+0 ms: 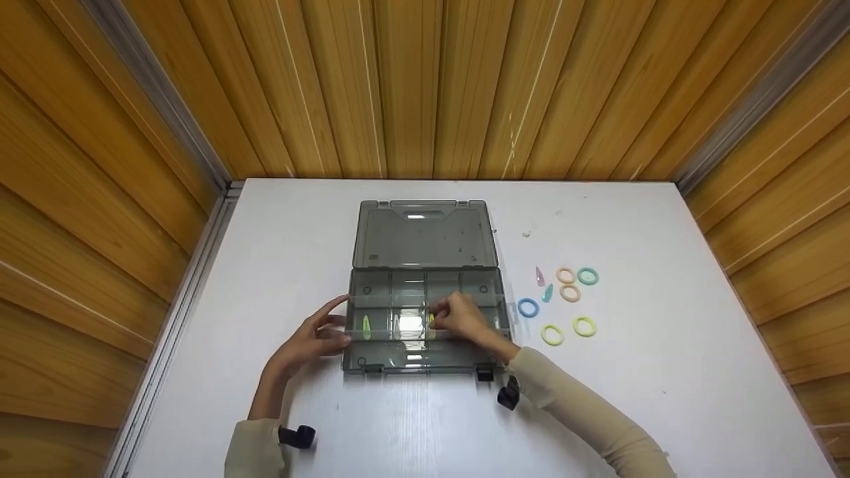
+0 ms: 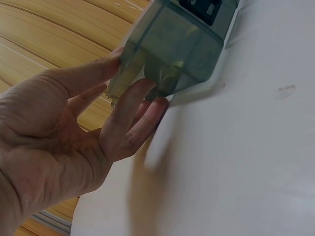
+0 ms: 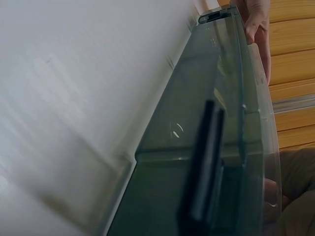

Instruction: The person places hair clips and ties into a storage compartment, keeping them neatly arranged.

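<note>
A translucent grey-green compartment box (image 1: pixel 425 358) lies on the table with its lid (image 1: pixel 425 236) folded back. My left hand (image 1: pixel 307 344) rests its fingertips on the box's left side wall. In the left wrist view, that hand (image 2: pixel 74 128) touches the box's corner with extended fingers. Over a middle compartment, my right hand (image 1: pixel 459 317) pinches a yellow hair clip (image 1: pixel 431 321), partly hidden by the fingers. A yellow-green hair clip (image 1: pixel 366 326) lies in a left compartment. The right wrist view mostly shows the box's front wall (image 3: pixel 192 118); the right hand's fingers are largely hidden there.
Right of the box lie a pink hair clip (image 1: pixel 540 275), a teal hair clip (image 1: pixel 548 293) and several ring hair ties, among them a blue one (image 1: pixel 528 307), a teal one (image 1: pixel 588 276) and a yellow one (image 1: pixel 552 334). Wood-look walls (image 1: pixel 405 86) border the white table (image 1: pixel 285 226).
</note>
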Tool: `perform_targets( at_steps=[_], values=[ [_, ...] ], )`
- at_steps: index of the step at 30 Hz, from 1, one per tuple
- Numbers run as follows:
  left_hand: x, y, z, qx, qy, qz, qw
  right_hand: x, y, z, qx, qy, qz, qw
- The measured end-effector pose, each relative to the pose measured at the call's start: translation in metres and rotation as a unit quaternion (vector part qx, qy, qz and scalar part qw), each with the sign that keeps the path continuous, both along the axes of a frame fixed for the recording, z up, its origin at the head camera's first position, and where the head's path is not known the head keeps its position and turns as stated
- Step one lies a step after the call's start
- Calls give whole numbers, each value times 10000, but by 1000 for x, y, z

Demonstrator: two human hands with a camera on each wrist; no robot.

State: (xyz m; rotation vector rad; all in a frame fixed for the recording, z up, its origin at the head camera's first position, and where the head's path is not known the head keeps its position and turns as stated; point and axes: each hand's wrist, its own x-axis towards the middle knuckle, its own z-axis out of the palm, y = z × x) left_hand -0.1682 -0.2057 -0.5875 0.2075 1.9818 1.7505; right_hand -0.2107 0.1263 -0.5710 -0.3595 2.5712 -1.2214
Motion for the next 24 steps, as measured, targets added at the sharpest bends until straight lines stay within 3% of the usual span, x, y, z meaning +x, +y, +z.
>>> perform_targets(
  at_steps=[15,24],
  values=[
    [-1,1,1,26,-13,-8,10000,0,1,-1,-180,250,98,9995],
    [1,1,0,26,-59,45,10000,2,8,8,-200,212,363,9989]
  ],
)
